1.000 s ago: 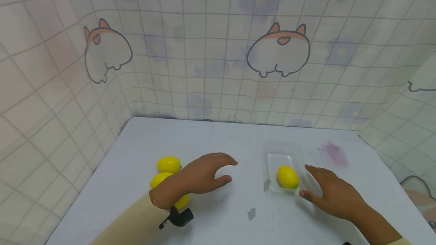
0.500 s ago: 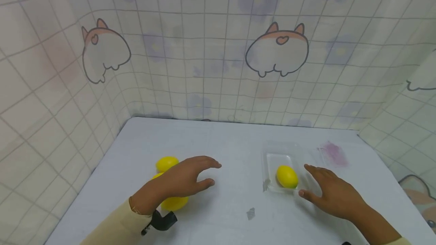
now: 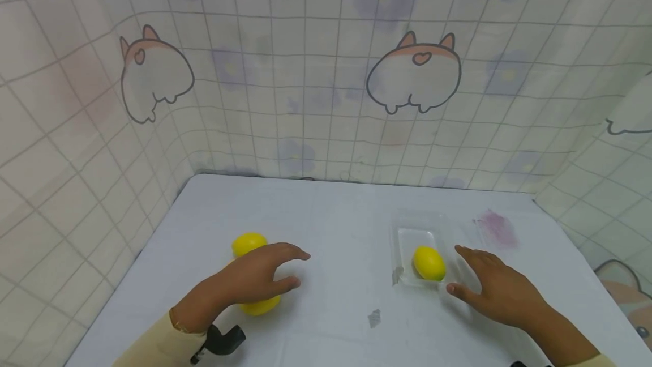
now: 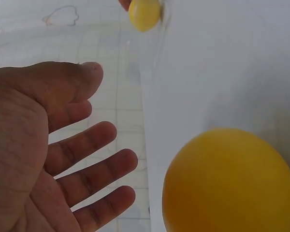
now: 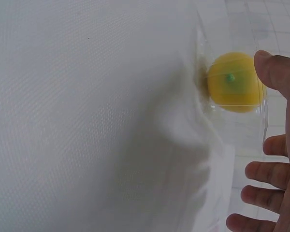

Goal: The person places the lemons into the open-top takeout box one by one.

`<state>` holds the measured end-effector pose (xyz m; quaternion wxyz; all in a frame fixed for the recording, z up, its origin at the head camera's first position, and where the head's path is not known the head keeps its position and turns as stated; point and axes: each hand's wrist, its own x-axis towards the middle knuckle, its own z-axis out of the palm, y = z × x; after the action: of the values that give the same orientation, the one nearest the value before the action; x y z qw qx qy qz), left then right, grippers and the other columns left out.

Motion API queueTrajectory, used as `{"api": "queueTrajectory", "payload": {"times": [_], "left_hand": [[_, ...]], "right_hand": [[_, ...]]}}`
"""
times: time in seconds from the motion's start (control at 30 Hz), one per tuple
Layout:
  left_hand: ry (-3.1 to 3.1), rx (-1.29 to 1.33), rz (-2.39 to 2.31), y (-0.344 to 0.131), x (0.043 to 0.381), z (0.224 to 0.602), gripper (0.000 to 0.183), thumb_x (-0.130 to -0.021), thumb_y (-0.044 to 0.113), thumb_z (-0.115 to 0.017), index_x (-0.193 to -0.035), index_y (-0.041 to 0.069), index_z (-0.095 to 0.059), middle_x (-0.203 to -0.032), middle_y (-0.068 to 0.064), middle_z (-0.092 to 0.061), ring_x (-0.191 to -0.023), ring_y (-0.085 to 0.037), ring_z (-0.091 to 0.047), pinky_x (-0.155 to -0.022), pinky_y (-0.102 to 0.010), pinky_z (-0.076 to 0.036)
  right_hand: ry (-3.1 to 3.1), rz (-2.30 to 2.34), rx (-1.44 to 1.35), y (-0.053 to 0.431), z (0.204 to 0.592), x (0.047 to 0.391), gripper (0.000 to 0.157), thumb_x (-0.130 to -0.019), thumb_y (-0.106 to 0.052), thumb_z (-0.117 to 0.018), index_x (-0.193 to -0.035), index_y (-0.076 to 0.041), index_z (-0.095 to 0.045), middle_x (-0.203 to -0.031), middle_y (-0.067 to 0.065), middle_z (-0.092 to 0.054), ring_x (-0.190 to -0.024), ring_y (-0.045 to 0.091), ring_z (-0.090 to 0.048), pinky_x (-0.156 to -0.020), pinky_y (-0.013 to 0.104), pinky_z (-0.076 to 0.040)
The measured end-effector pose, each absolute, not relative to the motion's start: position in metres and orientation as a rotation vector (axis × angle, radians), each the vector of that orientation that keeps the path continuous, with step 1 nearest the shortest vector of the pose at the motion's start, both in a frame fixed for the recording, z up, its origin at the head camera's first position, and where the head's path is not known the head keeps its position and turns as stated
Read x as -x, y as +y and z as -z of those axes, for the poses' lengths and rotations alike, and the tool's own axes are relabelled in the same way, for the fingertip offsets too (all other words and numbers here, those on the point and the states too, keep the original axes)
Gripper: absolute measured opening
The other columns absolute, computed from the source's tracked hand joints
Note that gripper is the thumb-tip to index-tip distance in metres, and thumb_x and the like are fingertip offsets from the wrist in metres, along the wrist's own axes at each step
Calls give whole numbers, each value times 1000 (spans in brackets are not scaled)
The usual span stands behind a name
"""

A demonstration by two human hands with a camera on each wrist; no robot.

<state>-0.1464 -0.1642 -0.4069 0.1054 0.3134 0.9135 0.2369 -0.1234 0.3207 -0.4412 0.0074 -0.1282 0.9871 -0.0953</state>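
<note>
2 lemons show plainly on the left side of the bench (image 3: 331, 214): a far lemon (image 3: 249, 243) and a near lemon (image 3: 261, 306), both partly covered by the left hand (image 3: 241, 282) in the head view. A sliver of yellow shows between them; can't make out how much more sits behind the hand. Left fingers (image 4: 96, 176) spread and lightly bent, thumb well apart, holding nothing. Left wrist view has 1 lemon large and close, with a visible gap to the fingertips.

Box lemon (image 3: 429, 263) sits inside the clear plastic box (image 3: 415, 237), right half of the bench, toward the near right corner of the box. Its green tip shows through the plastic in the right wrist view. Right hand (image 3: 496, 287) is just right of the box, thumb and fingers apart, loosely extended, nothing in grip. Thumb overlaps the box edge in the right wrist view; can't tell if it touches.

Grey patch (image 3: 374, 318) on the bench nearer the person, pink smudge (image 3: 498, 229) right of the box. Gridded cloth (image 3: 326, 95) with cartoon animals behind.
</note>
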Motion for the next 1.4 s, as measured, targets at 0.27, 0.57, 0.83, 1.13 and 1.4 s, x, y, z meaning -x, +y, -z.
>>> {"api": "queueTrajectory", "payload": {"times": [0.27,0.57,0.83,1.13,1.4], "left_hand": [[2690,-831,-697,-179,139,410,46,-93,29,-75,-137,19,-65,-140,7,-59,-134,-19,-52,-111,-48,-43],[2693,-746,-700,-192,127,409,47,-88,23,-79,-134,20,-67,-137,6,-61,-126,-19,-55,-107,-49,-47],[2690,-797,-677,-199,121,413,49,-88,15,-80,-135,18,-66,-135,9,-61,-125,-15,-54,-107,-46,-47],[2685,-823,-695,-194,122,419,47,-89,11,-79,-134,17,-66,-132,10,-62,-121,-14,-56,-106,-45,-48],[2722,-876,-741,-181,127,425,43,-91,13,-78,-133,14,-67,-130,6,-65,-121,-17,-59,-104,-44,-49]], "right_hand": [[3089,300,401,321,442,124,95,-88,-77,-57,-155,-11,-42,-148,20,-51,-132,45,-48,-88,71,-50],[3085,312,409,320,438,124,95,-89,-76,-58,-155,-10,-42,-149,20,-51,-133,45,-48,-88,70,-50],[3075,304,407,319,440,124,95,-89,-77,-56,-155,-10,-42,-150,20,-50,-134,45,-47,-89,71,-49],[3083,314,412,320,443,124,95,-89,-76,-57,-155,-10,-42,-150,20,-50,-134,45,-47,-87,71,-50],[3088,316,430,320,441,125,94,-90,-75,-57,-155,-10,-42,-149,20,-50,-134,45,-48,-88,70,-50]]}}
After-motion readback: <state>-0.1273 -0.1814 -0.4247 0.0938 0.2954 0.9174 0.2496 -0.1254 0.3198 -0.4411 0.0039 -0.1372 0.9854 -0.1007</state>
